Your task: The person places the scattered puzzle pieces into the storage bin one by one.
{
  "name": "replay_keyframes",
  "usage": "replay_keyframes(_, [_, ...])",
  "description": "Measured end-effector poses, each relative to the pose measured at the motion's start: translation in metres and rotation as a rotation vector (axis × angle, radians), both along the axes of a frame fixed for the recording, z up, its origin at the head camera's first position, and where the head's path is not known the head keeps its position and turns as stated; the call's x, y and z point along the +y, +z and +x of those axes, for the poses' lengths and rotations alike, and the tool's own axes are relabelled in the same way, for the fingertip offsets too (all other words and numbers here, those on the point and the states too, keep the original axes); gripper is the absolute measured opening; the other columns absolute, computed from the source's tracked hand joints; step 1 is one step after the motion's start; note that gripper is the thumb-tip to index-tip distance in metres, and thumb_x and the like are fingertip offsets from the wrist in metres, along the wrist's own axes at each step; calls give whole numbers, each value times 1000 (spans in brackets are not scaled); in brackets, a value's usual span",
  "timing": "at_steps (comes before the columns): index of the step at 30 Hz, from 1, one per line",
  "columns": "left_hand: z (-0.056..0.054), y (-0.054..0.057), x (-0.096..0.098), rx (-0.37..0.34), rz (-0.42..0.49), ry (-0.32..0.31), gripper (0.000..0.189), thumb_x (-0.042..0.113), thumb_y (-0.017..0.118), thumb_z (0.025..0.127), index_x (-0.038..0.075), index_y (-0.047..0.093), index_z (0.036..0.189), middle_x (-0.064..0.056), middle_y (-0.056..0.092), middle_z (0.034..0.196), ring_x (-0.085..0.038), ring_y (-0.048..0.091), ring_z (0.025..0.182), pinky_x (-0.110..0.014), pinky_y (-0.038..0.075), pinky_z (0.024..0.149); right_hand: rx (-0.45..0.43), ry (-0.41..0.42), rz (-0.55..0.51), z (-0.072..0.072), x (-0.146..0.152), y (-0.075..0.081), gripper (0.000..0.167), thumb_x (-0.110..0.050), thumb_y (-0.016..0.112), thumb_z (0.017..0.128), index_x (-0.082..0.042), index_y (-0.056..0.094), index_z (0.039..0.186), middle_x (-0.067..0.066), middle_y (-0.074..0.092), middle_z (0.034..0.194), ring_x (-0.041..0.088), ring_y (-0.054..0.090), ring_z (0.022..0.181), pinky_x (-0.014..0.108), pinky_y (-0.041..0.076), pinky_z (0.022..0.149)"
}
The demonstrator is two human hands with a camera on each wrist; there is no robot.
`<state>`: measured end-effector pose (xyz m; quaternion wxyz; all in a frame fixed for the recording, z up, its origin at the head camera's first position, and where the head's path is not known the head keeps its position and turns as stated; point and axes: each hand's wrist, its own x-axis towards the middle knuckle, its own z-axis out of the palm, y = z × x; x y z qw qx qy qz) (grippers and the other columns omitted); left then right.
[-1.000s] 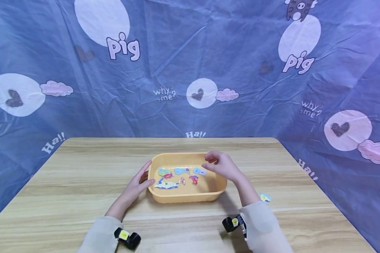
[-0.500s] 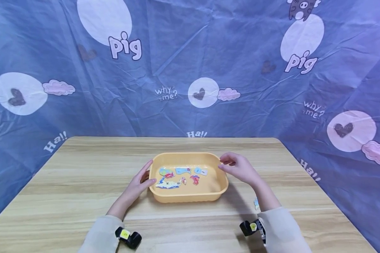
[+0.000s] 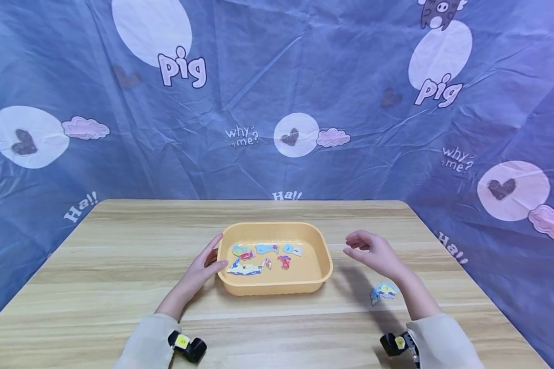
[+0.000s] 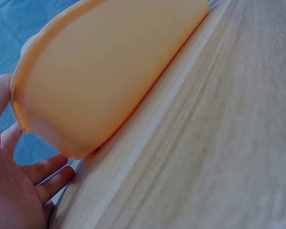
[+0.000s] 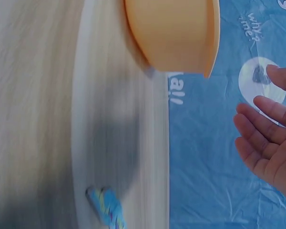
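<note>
My left hand (image 3: 202, 266) holds the left end of a pale orange plastic tub (image 3: 277, 288), its thumb lapping over the rim. Lower fingers (image 4: 57, 183) lie by the tub's base in the left wrist view. Inside lie several thin, brightly printed cut-out pieces: a blue one (image 3: 268, 248), a red one (image 3: 284, 262) and a long white-and-blue one (image 3: 243, 269) among them. Right of the tub, my right hand (image 3: 374, 252) hovers over the table with nothing in it, fingers loosely bent. Just below it, a blue-and-yellow cut-out piece (image 3: 384, 291) lies on the wood.
The light wooden table (image 3: 120, 287) carries the tub near its middle. Behind the table hangs a blue cloth (image 3: 240, 169) with printed words and hearts. A small black camera (image 3: 189, 347) is strapped to the left wrist, another (image 3: 394, 344) to the right.
My right hand has moved from above the tub's right part out to the right, past its rim. The blue-and-yellow piece now shows more fully. The left hand stays at the tub.
</note>
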<state>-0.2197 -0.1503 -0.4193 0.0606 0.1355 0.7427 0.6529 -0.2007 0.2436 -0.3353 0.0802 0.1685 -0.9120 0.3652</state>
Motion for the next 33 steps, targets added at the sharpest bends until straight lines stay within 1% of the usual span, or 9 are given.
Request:
replay_keyframes(4, [0, 0, 0, -4, -2, -2, 67, 17, 57, 82, 26, 20, 138, -14, 34, 131, -28, 35, 115, -45, 25, 95, 12, -13, -1, 6, 10, -1, 25, -15, 63, 78, 4, 58, 95, 14, 60, 90, 25, 56, 83, 39, 45, 72])
replay_keyframes(11, [-1, -1, 0, -1, -2, 3, 66, 15, 56, 83, 26, 21, 138, -14, 36, 129, -28, 36, 114, -44, 26, 94, -3, -43, 14, 17, 29, -4, 25, -11, 62, 79, 6, 57, 96, 14, 60, 91, 27, 55, 84, 31, 46, 70])
replay_keyframes(14, [0, -1, 0, 3, -1, -1, 67, 16, 56, 83, 25, 20, 138, -15, 37, 128, -28, 36, 114, -43, 27, 94, -16, -45, 21, 21, 38, -6, 27, -11, 62, 78, 7, 57, 98, 15, 60, 91, 29, 55, 84, 31, 46, 70])
replay_keyframes(18, [0, -1, 0, 7, 0, -1, 67, 16, 57, 82, 26, 21, 138, -16, 37, 128, -28, 37, 114, -43, 27, 94, -29, -51, 26, 25, 47, -9, 28, -11, 63, 78, 7, 57, 99, 15, 60, 92, 30, 55, 85, 32, 46, 70])
replay_keyframes(21, [0, -1, -1, 6, 3, -1, 66, 15, 57, 82, 27, 21, 137, -16, 37, 128, -28, 37, 114, -44, 27, 94, -35, -56, 23, 28, 52, -11, 28, -11, 63, 78, 7, 57, 99, 15, 60, 93, 30, 55, 85, 31, 46, 70])
replay_keyframes(25, [-2, 0, -2, 6, 7, -11, 67, 16, 56, 83, 25, 20, 138, -16, 36, 129, -29, 36, 114, -44, 27, 94, -34, -62, 19, 31, 55, -13, 29, -10, 63, 77, 7, 57, 100, 17, 59, 94, 29, 56, 84, 29, 46, 69])
replay_keyframes(29, [-4, 1, -3, -4, 12, -19, 67, 15, 56, 83, 24, 20, 138, -16, 36, 128, -28, 36, 114, -43, 28, 94, -49, -81, 33, 34, 58, -15, 31, -10, 63, 77, 8, 57, 101, 19, 59, 96, 30, 55, 85, 29, 47, 69])
replay_keyframes(33, [-5, 2, -5, -7, 13, -20, 67, 15, 56, 83, 24, 20, 138, -15, 35, 130, -28, 36, 115, -43, 27, 94, -63, -94, 23, 38, 63, -19, 33, -10, 64, 77, 10, 56, 102, 21, 58, 98, 32, 55, 86, 30, 47, 69])
